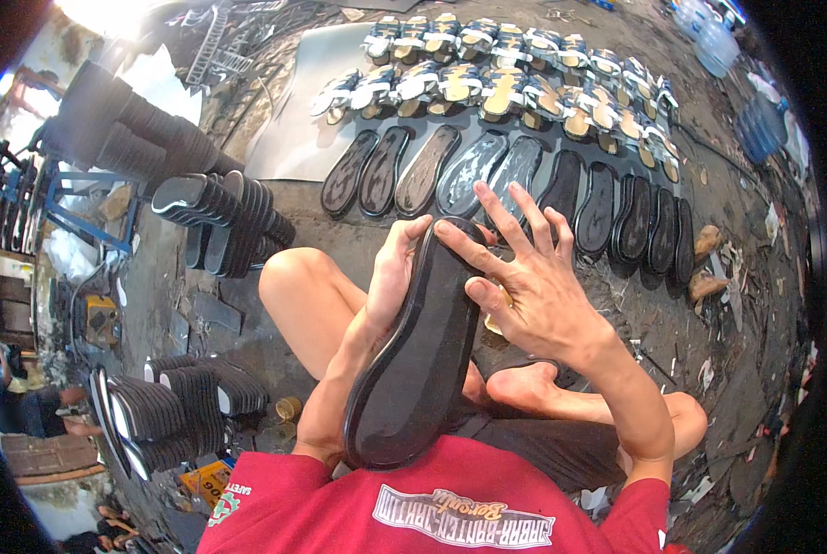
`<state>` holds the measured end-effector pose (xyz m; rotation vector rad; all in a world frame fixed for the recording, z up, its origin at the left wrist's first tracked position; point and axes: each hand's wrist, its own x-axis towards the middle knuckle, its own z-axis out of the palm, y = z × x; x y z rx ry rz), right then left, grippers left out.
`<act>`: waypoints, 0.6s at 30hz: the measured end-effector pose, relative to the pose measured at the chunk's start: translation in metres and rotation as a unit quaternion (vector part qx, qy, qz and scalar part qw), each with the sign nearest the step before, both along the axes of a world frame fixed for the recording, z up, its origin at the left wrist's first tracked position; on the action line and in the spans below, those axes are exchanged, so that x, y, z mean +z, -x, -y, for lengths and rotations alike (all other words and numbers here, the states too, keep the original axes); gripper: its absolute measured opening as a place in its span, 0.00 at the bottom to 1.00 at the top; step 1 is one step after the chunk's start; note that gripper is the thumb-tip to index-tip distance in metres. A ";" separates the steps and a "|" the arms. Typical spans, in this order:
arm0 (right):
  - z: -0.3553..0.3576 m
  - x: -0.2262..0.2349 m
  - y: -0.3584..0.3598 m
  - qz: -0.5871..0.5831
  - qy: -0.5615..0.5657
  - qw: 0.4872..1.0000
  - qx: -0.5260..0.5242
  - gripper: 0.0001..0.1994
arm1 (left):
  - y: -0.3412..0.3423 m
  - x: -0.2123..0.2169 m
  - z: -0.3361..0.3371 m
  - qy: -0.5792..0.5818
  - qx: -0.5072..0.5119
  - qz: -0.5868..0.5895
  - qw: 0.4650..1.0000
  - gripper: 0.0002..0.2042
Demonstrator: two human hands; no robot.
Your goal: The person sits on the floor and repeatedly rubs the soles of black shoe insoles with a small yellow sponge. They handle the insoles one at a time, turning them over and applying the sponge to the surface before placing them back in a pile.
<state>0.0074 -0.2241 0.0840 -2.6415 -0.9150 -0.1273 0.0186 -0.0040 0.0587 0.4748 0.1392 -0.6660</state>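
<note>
Centrally, a long black shoe sole (pixel 418 355) stands tilted on its heel end against the person's chest, toe end pointing to 12 o'clock. The left hand (pixel 397 268) cups its edge from 9 o'clock, fingers curled round the rim and gripping it. The right hand (pixel 529 277) lies over the toe end from 3 o'clock, fingers spread wide and flat, the fingertips (pixel 450 231) pressing on the sole without closing around it. The sole looks like smooth, glossy rubber with a raised rim.

At 12 o'clock a row of dark soles (pixel 506 180) lies flat on the ground, finished sandals (pixel 515 74) beyond them. Ribbed stacks of soles (pixel 233 222) stand at 10 and 8 o'clock.
</note>
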 end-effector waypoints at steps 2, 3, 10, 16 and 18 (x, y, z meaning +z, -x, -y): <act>0.001 0.001 -0.002 0.008 0.010 1.000 0.009 0.30 | -0.002 0.000 -0.003 0.016 -0.013 -0.020 1.000 0.33; 0.002 0.002 -0.005 0.014 0.017 1.000 0.012 0.30 | -0.004 0.003 -0.003 0.001 -0.025 -0.018 1.000 0.33; 0.005 0.008 -0.014 0.043 0.051 0.997 0.044 0.30 | -0.013 0.008 0.000 -0.032 -0.034 -0.043 0.998 0.34; 0.006 0.013 -0.013 0.067 0.070 0.993 0.065 0.30 | -0.019 -0.007 -0.004 0.037 -0.013 -0.011 0.999 0.30; 0.005 0.013 -0.011 0.072 0.071 0.993 0.066 0.30 | -0.020 -0.012 -0.005 0.048 0.003 -0.007 0.999 0.28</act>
